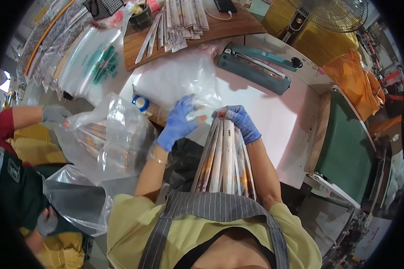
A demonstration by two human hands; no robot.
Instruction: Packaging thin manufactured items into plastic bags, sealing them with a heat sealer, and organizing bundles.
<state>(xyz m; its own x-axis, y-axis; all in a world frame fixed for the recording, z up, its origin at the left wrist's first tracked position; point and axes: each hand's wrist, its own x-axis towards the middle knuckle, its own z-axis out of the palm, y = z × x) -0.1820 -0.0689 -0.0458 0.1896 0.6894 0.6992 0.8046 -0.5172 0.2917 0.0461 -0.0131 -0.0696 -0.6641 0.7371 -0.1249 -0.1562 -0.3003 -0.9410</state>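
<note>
A bundle of long, slim printed packets (228, 157) stands against my striped apron, fanning out toward its lower end. My right hand (238, 121), in a blue glove with bare fingertips, is closed round the upper ends of the bundle. To its left, my left hand (180, 123), gloved the same way, is held with thumb and fingers apart and nothing visible in it. Just beyond the left fingers lies a clear plastic bag (179, 80) on the white tabletop (269, 121).
A heat sealer (258, 67) sits at the back of the table. More slim packets (179, 22) lie on a wooden board (231, 24). At left, a co-worker's gloved hand (54, 114) holds a filled clear bag (107, 134). A green conveyor belt (348, 139) runs at right; a fan (332, 13) stands behind.
</note>
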